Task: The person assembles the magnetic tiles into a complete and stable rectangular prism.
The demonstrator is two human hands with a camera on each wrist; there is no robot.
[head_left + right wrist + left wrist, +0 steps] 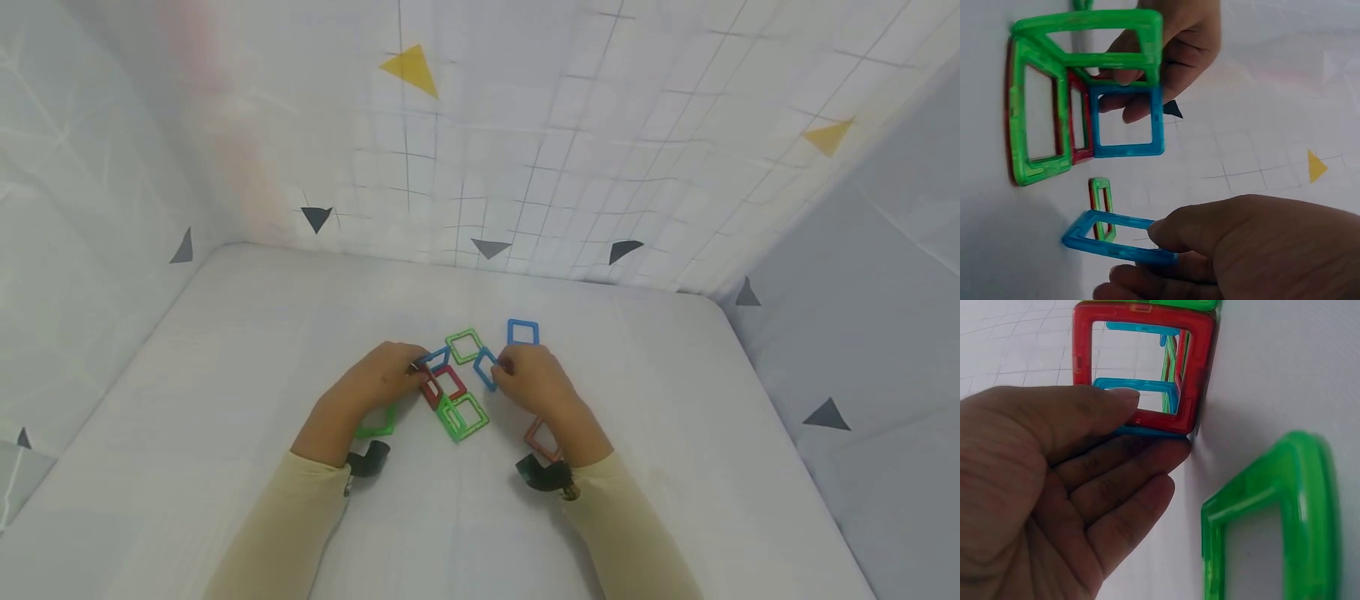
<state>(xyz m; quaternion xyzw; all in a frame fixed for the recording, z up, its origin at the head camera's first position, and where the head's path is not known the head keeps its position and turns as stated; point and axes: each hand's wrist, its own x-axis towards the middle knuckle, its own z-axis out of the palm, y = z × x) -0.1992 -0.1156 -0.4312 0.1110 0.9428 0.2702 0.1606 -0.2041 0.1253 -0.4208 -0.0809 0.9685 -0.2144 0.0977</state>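
Observation:
Several square magnetic frames lie clustered on the white table (225,350). My left hand (411,367) pinches a blue frame (1147,387) that joins a red frame (1197,369) in an upright cluster; thumb on top, fingers below. The cluster also has green frames (1085,44) and another blue frame (1125,150). My right hand (501,371) pinches a loose blue frame (1110,247), tilted off the table just right of the cluster. A green frame (1272,519) lies flat beside my left palm.
A blue frame (522,332) and a green frame (463,346) lie flat just behind the hands. A red frame (542,437) lies under my right wrist. Patterned cloth walls (525,125) close in the table at the back and both sides.

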